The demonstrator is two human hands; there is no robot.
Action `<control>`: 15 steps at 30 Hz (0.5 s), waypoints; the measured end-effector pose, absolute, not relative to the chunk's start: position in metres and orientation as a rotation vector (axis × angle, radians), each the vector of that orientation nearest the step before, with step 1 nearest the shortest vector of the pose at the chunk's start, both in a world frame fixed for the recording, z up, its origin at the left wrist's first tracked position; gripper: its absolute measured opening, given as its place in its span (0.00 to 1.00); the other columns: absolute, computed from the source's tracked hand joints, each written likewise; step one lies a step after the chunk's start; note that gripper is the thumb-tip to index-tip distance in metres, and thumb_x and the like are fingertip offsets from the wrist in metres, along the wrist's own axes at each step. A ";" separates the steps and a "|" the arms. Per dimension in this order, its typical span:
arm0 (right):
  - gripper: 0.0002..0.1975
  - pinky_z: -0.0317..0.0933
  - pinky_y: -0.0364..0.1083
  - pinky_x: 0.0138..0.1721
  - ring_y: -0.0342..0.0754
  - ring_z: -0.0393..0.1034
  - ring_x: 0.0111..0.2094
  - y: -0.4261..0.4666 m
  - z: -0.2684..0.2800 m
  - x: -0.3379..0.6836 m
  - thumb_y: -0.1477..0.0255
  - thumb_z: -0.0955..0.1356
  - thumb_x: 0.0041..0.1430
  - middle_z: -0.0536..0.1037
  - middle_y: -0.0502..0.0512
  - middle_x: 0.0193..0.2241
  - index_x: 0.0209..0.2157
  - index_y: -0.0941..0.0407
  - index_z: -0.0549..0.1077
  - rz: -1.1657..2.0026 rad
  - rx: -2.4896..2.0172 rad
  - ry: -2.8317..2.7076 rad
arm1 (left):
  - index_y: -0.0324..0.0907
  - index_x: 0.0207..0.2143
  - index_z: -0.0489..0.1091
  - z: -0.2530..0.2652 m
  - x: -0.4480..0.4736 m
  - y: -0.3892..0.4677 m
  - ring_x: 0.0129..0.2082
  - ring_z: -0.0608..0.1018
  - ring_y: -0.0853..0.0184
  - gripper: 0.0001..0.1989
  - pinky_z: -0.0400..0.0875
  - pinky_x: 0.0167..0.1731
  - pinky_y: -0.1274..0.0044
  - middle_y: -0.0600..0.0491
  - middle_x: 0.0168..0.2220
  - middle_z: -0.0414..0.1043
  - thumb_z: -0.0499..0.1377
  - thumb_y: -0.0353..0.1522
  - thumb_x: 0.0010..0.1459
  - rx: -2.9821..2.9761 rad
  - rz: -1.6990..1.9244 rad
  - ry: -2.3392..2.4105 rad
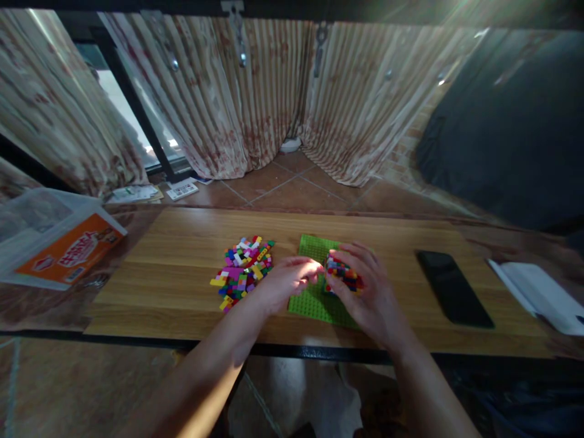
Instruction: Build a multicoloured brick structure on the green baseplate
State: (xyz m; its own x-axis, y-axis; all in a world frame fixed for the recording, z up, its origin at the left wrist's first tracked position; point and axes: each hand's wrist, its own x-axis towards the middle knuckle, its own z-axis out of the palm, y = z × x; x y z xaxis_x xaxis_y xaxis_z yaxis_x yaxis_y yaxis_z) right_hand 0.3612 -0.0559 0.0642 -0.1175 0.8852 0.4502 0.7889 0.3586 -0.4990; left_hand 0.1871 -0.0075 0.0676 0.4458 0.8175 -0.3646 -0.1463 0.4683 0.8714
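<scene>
A green studded baseplate (306, 304) lies on the wooden table, and a multicoloured structure of toy building bricks (341, 272) stands on it. My right hand (367, 286) is curled around the right side of that structure, thumb at the near side and fingers over the far side. At the structure's left edge, my left hand (296, 277) has its fingertips pinched together in bright light; whatever they hold is too small to make out. Left of that hand spreads a pile of loose toy bricks (241, 271) in many colours, partly behind my left forearm.
A black phone (454, 287) lies on the table (155, 274) to the right, with a white flat object (542, 295) beyond it. A clear plastic tub (55, 243) with an orange label is at the far left. Curtains (255, 91) hang behind the table.
</scene>
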 end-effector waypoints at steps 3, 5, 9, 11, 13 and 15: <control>0.12 0.56 0.59 0.57 0.56 0.62 0.57 -0.058 0.066 0.357 0.65 0.66 0.61 0.75 0.55 0.50 0.46 0.49 0.75 0.187 -1.406 -1.919 | 0.37 0.25 0.71 0.067 0.191 -0.012 0.16 0.58 0.80 0.10 0.42 0.16 0.83 0.56 0.21 0.65 0.64 0.35 0.47 0.853 0.645 0.829; 0.10 0.57 0.60 0.56 0.55 0.65 0.55 -0.058 0.065 0.355 0.66 0.66 0.62 0.77 0.54 0.47 0.44 0.49 0.76 0.194 -1.389 -1.905 | 0.37 0.26 0.69 0.066 0.191 -0.013 0.16 0.57 0.80 0.11 0.42 0.16 0.83 0.56 0.22 0.64 0.64 0.36 0.48 0.816 0.614 0.767; 0.09 0.60 0.59 0.52 0.54 0.68 0.50 -0.057 0.064 0.355 0.67 0.66 0.63 0.79 0.54 0.44 0.42 0.48 0.77 0.223 -1.317 -1.867 | 0.37 0.28 0.66 0.065 0.190 -0.012 0.15 0.54 0.81 0.12 0.40 0.16 0.84 0.57 0.22 0.64 0.64 0.36 0.48 0.779 0.556 0.660; 0.08 0.61 0.59 0.52 0.53 0.69 0.50 -0.056 0.064 0.355 0.68 0.66 0.63 0.79 0.54 0.43 0.42 0.49 0.77 0.247 -1.304 -1.864 | 0.36 0.29 0.65 0.064 0.190 -0.012 0.15 0.54 0.82 0.12 0.40 0.16 0.84 0.57 0.23 0.63 0.63 0.36 0.49 0.776 0.543 0.628; 0.08 0.61 0.59 0.51 0.53 0.69 0.49 -0.057 0.065 0.355 0.69 0.66 0.63 0.79 0.54 0.43 0.41 0.49 0.77 0.275 -1.298 -1.858 | 0.37 0.29 0.65 0.064 0.190 -0.012 0.15 0.53 0.82 0.12 0.39 0.15 0.84 0.57 0.23 0.63 0.62 0.36 0.50 0.770 0.535 0.610; 0.07 0.62 0.58 0.51 0.53 0.69 0.49 -0.058 0.066 0.355 0.69 0.66 0.63 0.79 0.54 0.42 0.40 0.50 0.76 0.301 -1.286 -1.845 | 0.37 0.29 0.64 0.065 0.190 -0.013 0.15 0.53 0.82 0.12 0.39 0.16 0.84 0.57 0.23 0.62 0.62 0.37 0.50 0.763 0.526 0.601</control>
